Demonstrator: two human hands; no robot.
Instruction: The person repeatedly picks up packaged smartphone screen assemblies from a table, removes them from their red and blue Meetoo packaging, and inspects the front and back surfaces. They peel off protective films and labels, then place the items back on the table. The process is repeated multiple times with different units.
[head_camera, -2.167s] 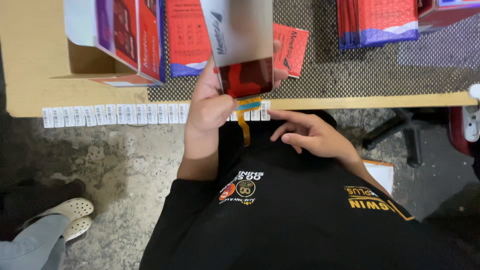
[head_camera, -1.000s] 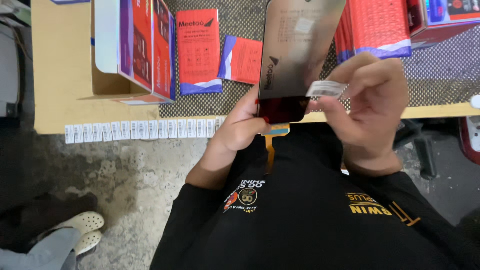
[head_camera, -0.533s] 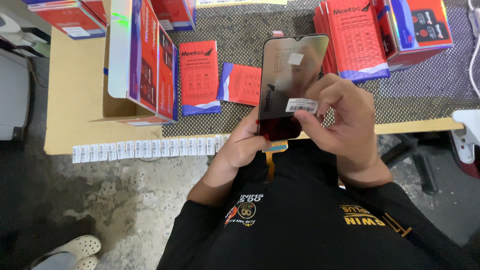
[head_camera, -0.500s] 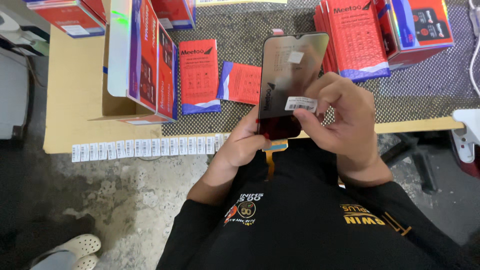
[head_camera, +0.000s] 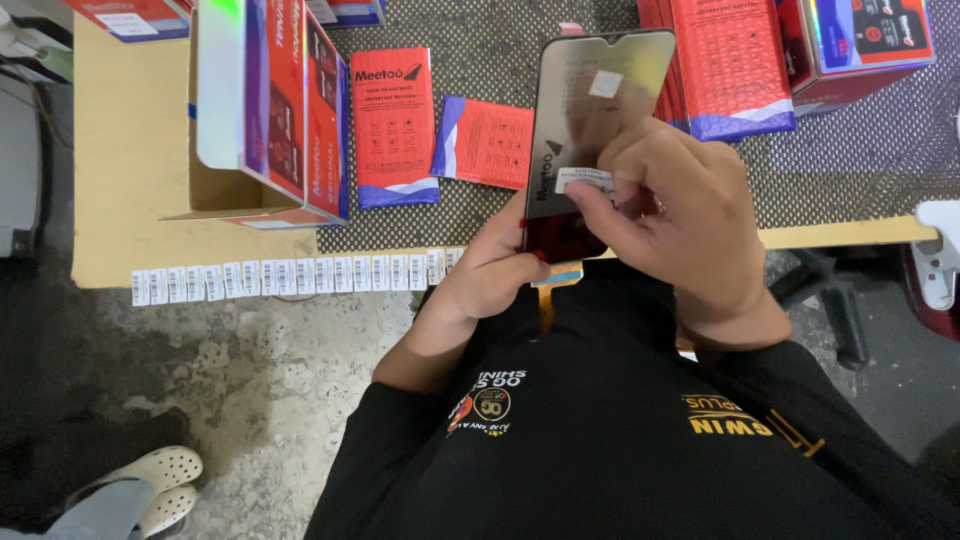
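Currently, going left to right: the strip of white barcode labels (head_camera: 290, 277) hangs along the table edge (head_camera: 120, 265), lower left. Your left hand (head_camera: 495, 275) grips the phone screen panel (head_camera: 590, 130) at its bottom, centre frame. Your right hand (head_camera: 680, 215) has thumb and forefinger pressing a white sticker (head_camera: 584, 179) onto the panel's back. Sticker looks nearly seated; boxing is left, judging by the red boxes (head_camera: 395, 125) behind.

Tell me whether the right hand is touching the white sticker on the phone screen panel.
Touching. The head view shows the right hand pinching the white sticker against the phone screen panel.
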